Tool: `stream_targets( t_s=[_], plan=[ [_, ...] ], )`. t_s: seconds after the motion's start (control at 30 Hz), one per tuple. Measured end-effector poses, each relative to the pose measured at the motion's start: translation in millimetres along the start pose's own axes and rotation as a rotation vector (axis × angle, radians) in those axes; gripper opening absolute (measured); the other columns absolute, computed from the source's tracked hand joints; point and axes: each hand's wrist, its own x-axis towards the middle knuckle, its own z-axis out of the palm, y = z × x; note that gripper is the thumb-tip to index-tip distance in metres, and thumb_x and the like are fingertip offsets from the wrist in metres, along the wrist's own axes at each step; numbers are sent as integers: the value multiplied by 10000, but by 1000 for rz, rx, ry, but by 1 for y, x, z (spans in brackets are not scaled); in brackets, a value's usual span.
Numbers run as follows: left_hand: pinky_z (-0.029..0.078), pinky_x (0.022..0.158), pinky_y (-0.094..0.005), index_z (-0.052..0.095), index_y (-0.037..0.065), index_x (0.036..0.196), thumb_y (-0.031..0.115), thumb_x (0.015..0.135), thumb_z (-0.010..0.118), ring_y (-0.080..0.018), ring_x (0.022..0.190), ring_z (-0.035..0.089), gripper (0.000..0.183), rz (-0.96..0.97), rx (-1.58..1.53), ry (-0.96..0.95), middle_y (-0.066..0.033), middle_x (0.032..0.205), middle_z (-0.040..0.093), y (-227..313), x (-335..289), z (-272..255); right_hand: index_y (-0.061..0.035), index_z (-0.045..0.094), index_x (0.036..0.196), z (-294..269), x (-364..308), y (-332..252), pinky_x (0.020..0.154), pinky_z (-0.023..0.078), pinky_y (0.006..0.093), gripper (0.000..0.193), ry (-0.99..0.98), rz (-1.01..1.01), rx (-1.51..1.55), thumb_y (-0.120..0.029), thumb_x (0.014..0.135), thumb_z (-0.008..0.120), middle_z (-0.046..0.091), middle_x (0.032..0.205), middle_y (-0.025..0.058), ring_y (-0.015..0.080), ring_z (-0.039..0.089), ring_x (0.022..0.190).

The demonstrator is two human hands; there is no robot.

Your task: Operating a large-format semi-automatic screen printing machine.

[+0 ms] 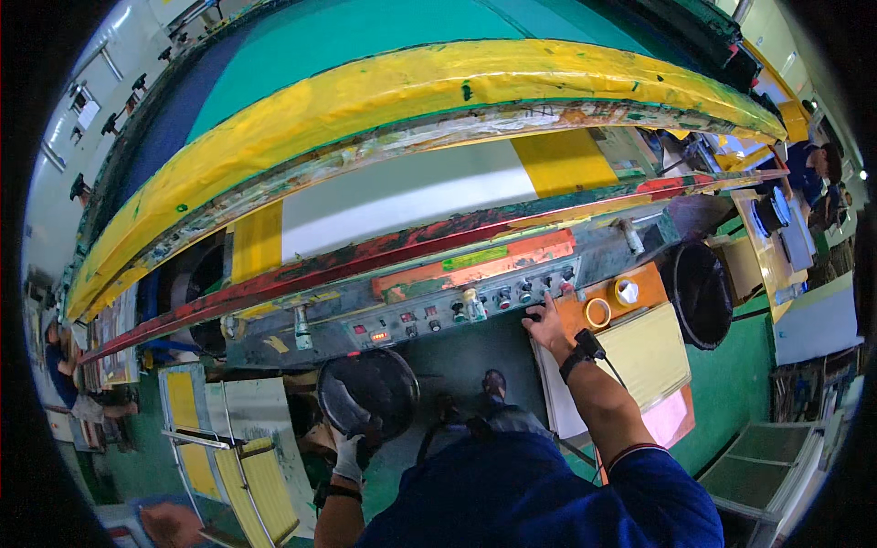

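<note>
My right hand (547,326), bare with a black wrist strap, reaches up to the grey control panel (438,310) of a big screen-printing machine. Its fingers touch the knobs and buttons at the panel's right end. My left hand (349,454), in a white glove, grips the lower rim of a round black container (368,393) held below the panel. Above the panel lies the tilted printing frame (411,91) with a yellow border and green mesh. Under it sits a white and yellow sheet (411,196).
A small side table (639,365) at the right carries yellow and pink sheets, two tape rolls (598,312) and a black bin (702,294) beside it. A drying rack with yellow sheets (228,447) stands at the left. Other people work at the far left and far right. The floor is green.
</note>
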Motion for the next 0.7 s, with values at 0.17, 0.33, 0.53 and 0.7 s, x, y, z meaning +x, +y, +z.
stream_targets(
  t_s=[0.17,0.33,0.53,0.7],
  plan=[
    [483,988,-468,459,-48,1344,-20,914,441,-367,1249,513,431,110,111,185,-232,1341,511,3,-16,20,-104,698,1130,7,8,23,1057,416,390,429,48,-46,-96,-295,748,744,154,1587,233,377,525,1241],
    [532,911,-460,463,-39,1333,-14,903,481,-355,1068,606,431,-105,-229,335,-203,1244,570,7,-34,32,-77,670,1170,11,2,-3,1043,430,366,479,31,-53,-253,-282,745,757,244,1555,251,334,570,1197],
    [553,844,-401,586,-28,1195,62,903,534,-293,937,656,310,-153,-19,271,-153,1074,654,11,-9,49,-9,605,1221,-17,1,26,1018,451,375,556,67,-38,-47,-262,753,764,546,1325,227,328,603,1108],
    [550,794,-368,657,-12,1105,108,900,577,-261,904,663,250,-98,73,385,-127,987,682,-43,3,-14,-122,576,1279,30,-2,-29,1057,415,425,540,-23,-140,-344,-316,791,701,562,1337,142,332,512,1247]
  ],
)
